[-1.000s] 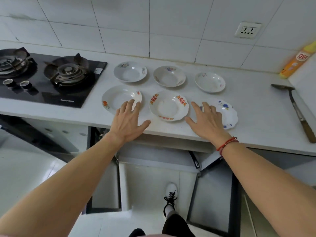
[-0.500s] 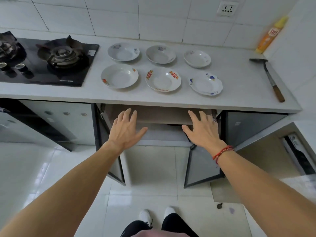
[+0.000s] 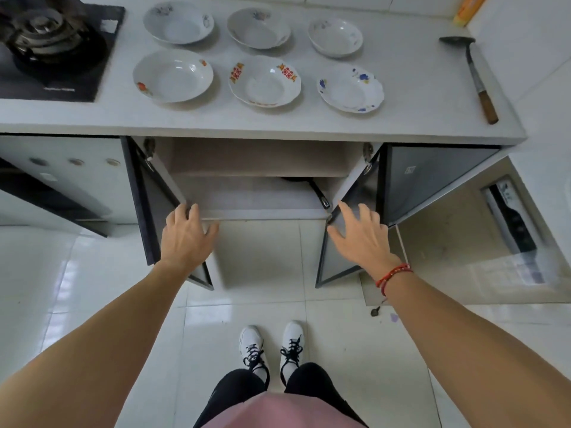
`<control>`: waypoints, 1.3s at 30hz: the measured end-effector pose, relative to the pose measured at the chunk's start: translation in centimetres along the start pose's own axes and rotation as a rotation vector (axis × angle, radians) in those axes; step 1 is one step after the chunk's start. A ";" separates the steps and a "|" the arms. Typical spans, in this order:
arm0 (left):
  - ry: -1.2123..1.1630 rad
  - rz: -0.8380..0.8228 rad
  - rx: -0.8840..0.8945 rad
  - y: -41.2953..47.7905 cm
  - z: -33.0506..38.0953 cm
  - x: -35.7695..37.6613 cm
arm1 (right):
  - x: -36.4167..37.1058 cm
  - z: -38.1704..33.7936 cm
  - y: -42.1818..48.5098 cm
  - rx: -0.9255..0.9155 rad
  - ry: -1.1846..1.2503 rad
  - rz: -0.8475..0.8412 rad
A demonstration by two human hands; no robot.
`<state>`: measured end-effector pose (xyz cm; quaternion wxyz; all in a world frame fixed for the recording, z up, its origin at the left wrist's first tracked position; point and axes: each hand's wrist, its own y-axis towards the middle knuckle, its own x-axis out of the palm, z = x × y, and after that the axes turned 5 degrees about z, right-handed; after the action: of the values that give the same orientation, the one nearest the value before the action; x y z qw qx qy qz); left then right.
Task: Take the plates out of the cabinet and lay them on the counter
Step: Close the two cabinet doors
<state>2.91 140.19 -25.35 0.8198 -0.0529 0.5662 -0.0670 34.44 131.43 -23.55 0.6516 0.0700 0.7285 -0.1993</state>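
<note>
Several white patterned plates lie in two rows on the grey counter (image 3: pixel 417 97): the front row holds an orange-flower plate (image 3: pixel 173 75), a red-patterned plate (image 3: pixel 264 81) and a blue-flower plate (image 3: pixel 350 89). Below them the cabinet (image 3: pixel 259 196) stands with both doors swung out, and no plates show on its shelves. My left hand (image 3: pixel 185 233) has its fingers curled over the edge of the left door (image 3: pixel 151 211). My right hand (image 3: pixel 361 236) is spread, fingertips at the edge of the right door (image 3: pixel 335 267).
A black pan handle (image 3: pixel 318 193) sticks out on the cabinet's lower shelf at the right. A gas stove (image 3: pixel 46 41) sits at the counter's left, a spatula (image 3: pixel 479 78) and a yellow bottle (image 3: pixel 468 10) at its right. My feet (image 3: pixel 268 347) stand on the tiled floor.
Both hands have dropped from the counter's front edge down to the two open cabinet doors. I have stepped back, so the view now looks down on the open cabinet.
</note>
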 end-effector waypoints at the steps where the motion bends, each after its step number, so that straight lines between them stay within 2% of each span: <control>1: 0.011 -0.013 -0.014 -0.3 -0.5 0.4 | 0.4 0.3 -0.2 0.013 0.005 -0.014; 7: 0.066 -0.023 -0.037 -1.8 -2.0 2.2 | 2.3 1.8 -1.0 0.230 0.156 -0.115; 12: 0.115 -0.069 0.046 -1.9 0.1 4.6 | 3.4 4.2 -1.3 0.495 0.443 -0.177; 17: 0.142 -0.139 0.132 -1.8 2.8 7.4 | 4.1 5.9 -0.9 0.592 0.600 -0.145; 24: 0.133 -0.161 0.184 -1.2 4.5 9.4 | 4.5 6.2 -0.3 0.578 0.507 -0.137; 31: 0.184 -0.094 0.143 -0.2 2.4 8.0 | 4.9 4.5 0.0 0.565 0.438 -0.116; 39: 0.199 0.036 -0.052 -0.8 -2.9 4.7 | 5.3 1.0 1.4 0.593 0.508 -0.090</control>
<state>1.78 138.54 -30.63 0.7589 -0.0571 0.6473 -0.0426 35.10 131.47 -29.09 0.3927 0.2701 0.7798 -0.4059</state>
